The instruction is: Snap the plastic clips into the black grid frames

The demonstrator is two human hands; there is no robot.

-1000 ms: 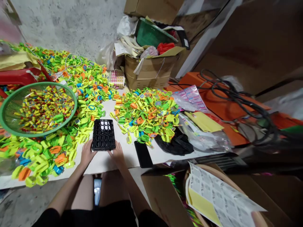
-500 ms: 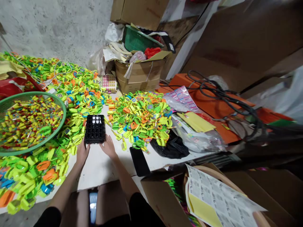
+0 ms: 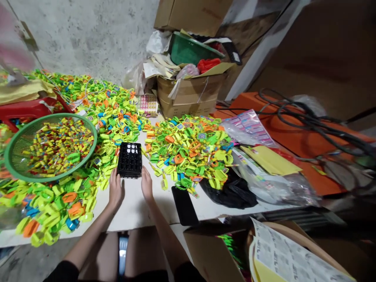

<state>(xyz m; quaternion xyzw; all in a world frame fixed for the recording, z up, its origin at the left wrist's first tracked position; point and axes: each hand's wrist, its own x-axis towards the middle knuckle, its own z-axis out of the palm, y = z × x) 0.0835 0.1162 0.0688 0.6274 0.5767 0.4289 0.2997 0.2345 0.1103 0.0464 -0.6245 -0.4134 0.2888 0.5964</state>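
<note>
tabletop [image 3: 132, 207] lies open between the forearms [image 3: 95, 231], walled by black trays [image 3: 129, 166] ahead, a left heap [image 3: 106, 164] and a right heap [image 3: 189, 150].

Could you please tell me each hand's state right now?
Left hand: open, beside the black tray, near left corner; contact unclear.
Right hand: open, beside the tray's near right corner; contact unclear.

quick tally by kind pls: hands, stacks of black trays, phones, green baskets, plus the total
Hands: 2
Stack of black trays: 1
Phone: 1
Green baskets: 2
Total: 6
</note>
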